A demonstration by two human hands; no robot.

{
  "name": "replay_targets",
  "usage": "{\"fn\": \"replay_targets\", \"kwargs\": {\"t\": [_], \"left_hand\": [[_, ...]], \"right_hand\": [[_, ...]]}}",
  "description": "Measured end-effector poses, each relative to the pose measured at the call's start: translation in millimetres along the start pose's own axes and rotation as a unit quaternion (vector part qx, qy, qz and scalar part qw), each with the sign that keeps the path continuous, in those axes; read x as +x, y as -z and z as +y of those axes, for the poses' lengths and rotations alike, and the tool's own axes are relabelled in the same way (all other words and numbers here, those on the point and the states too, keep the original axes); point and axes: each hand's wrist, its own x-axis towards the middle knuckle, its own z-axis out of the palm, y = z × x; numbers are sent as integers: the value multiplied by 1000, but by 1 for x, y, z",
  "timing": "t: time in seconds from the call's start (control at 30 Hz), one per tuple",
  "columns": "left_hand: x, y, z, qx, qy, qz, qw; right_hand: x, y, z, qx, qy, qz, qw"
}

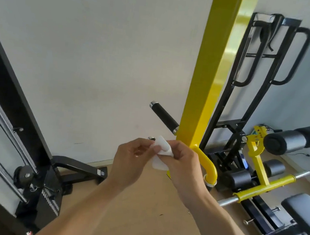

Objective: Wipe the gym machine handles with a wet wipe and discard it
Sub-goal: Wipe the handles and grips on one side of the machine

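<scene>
A folded white wet wipe (161, 153) is held between both hands in the middle of the view. My left hand (130, 161) pinches its left edge and my right hand (181, 164) grips its right side. Just behind them stands a yellow upright post (210, 85) of the gym machine. A black handle (164, 116) with chrome ends sticks out to the post's left, above my hands and not touched. A second chrome handle tip (151, 137) peeks out behind the wipe. A curved yellow bar (207, 166) bends down beside my right hand.
A black cable machine frame (12, 110) fills the left side, its foot (78, 168) reaching onto the tan floor. At right are black foam rollers (290, 140), a yellow lever bar (264, 186), a black bench pad (305, 213) and a black rack (268, 62) against the white wall.
</scene>
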Motion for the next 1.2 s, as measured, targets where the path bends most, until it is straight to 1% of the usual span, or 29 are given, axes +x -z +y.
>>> {"fn": "replay_targets", "kwargs": {"t": [0.07,0.17,0.27,0.33,0.37,0.4,0.43,0.47,0.5,0.53,0.57,0.6,0.63,0.67,0.73,0.77,0.87,0.93,1.0,1.03,1.13,1.2], "left_hand": [[20,9,-2,5,-3,2,1000],[54,27,-9,-5,-16,-32,999],[92,38,-11,0,-38,-86,996],[116,40,-9,-11,-53,-94,994],[127,39,-7,-21,-60,-86,994],[139,38,-5,-28,-70,-74,994],[151,37,-4,-25,-79,-64,994],[162,35,-3,-12,-84,-58,995],[173,34,-5,6,-83,-60,995],[183,32,-8,18,-75,-69,995],[192,30,-14,22,-62,-86,994],[198,28,-21,20,-49,-105,993],[202,26,-27,17,-41,-123,991],[204,25,-33,13,-40,-138,990],[207,22,-38,-1,-44,-160,986],[208,19,-38,-5,-40,-171,984],[211,13,-39,-27,-18,-192,981],[211,12,-43,-45,-10,-193,980],[212,10,-46,-59,-14,-192,979],[212,10,-46,-60,-22,-193,979],[211,9,-45,-55,-46,-195,978],[209,8,-45,-60,-46,-199,977]], "right_hand": [[13,-6,-9,-54,-7,-3,999],[32,-19,-20,-95,9,32,995],[50,-36,-22,-141,44,95,984],[61,-49,-28,-156,113,175,966],[67,-55,-32,-174,170,226,943],[75,-60,-36,-207,238,274,908],[86,-65,-36,-256,306,307,864],[99,-67,-33,-314,353,317,822],[112,-68,-27,-375,354,294,805],[122,-70,-21,-437,304,250,809],[126,-74,-14,-485,223,206,820],[124,-78,-6,-507,166,178,827],[120,-80,0,-498,142,168,839],[114,-81,4,-464,140,169,858],[108,-81,-3,-394,131,190,890],[110,-79,-8,-391,123,199,890],[128,-75,-23,-459,88,202,861],[135,-77,-32,-507,63,177,841],[138,-82,-33,-584,23,139,799],[136,-84,-31,-615,13,137,776],[125,-84,-25,-667,-7,175,724],[120,-80,-23,-690,-18,170,703]]}}
